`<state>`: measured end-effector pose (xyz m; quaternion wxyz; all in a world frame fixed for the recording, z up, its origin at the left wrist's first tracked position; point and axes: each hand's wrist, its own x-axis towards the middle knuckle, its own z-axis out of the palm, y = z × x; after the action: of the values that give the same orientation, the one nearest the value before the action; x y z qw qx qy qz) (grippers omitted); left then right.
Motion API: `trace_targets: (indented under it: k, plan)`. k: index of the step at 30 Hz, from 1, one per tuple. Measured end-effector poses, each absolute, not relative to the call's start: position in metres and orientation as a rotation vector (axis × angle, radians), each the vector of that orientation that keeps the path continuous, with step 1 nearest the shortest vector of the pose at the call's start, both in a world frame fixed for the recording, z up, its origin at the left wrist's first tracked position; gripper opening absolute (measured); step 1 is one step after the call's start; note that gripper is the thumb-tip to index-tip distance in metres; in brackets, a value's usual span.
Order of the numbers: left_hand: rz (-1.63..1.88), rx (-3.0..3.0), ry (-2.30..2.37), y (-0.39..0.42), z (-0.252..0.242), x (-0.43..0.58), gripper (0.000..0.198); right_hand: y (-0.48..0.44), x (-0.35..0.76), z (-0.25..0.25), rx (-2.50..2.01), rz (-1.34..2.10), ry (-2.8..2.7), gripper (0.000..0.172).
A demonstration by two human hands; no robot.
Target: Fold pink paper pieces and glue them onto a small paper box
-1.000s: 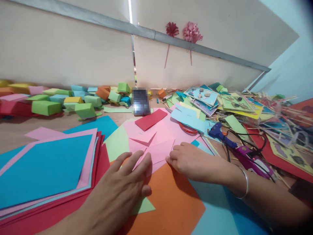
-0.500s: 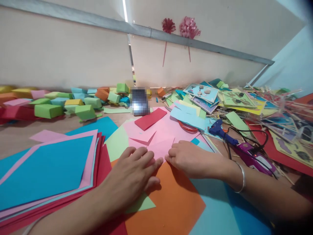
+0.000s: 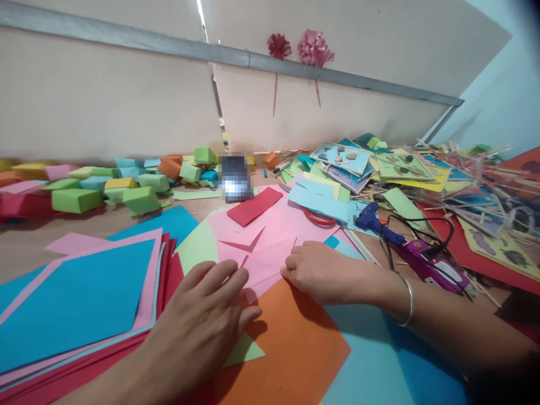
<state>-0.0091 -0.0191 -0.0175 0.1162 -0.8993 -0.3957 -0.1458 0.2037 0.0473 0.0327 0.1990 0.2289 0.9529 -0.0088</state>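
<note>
A pink paper piece (image 3: pixel 270 260) lies over the near edge of a larger pink sheet, just above an orange sheet (image 3: pixel 301 343). My right hand (image 3: pixel 323 273) has its fingers curled together at the right end of the pink piece, fingertips pressed to its edge. At the left end is my left hand (image 3: pixel 202 320), palm down, with thumb and fingers apart. Its fingertips reach over the paper's left side; whether they touch it I cannot tell. A red paper strip (image 3: pixel 255 206) rests beyond both hands, and a light blue cut piece (image 3: pixel 318 198) covers part of red-handled scissors (image 3: pixel 318 218).
Stacked coloured sheets (image 3: pixel 84 287) stand at the left. Several folded paper blocks (image 3: pixel 77 201) line the back. On the right are a blue-tipped glue gun (image 3: pixel 375 219), its black cord, a purple device (image 3: pixel 439 267) and a heap of cards and sticks. A blurred phone-like object (image 3: pixel 236 177) stands centrally.
My left hand has moved left and nearer along the pink piece, away from my right fingertips, uncovering more of it. The right hand stays at its end. The view has shifted slightly.
</note>
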Motion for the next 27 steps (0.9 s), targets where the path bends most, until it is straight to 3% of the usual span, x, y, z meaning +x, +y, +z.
trace_targets:
  k: [7, 22, 27]
  plan:
    - [-0.332, -2.617, -1.205, -0.02, -0.018, -0.007, 0.041, 0.048, 0.205, 0.032, 0.643, -0.047, 2.664, 0.014]
    - [-0.445, -2.48, -1.056, -0.016, -0.021, -0.01, 0.042, 0.048, 0.207, 0.027, 0.634, -0.015, 2.709, 0.015]
    - [-0.589, -2.441, -1.017, -0.015, -0.01, -0.011, 0.032, 0.049, 0.207, 0.023, 0.64, -0.001, 2.752, 0.012]
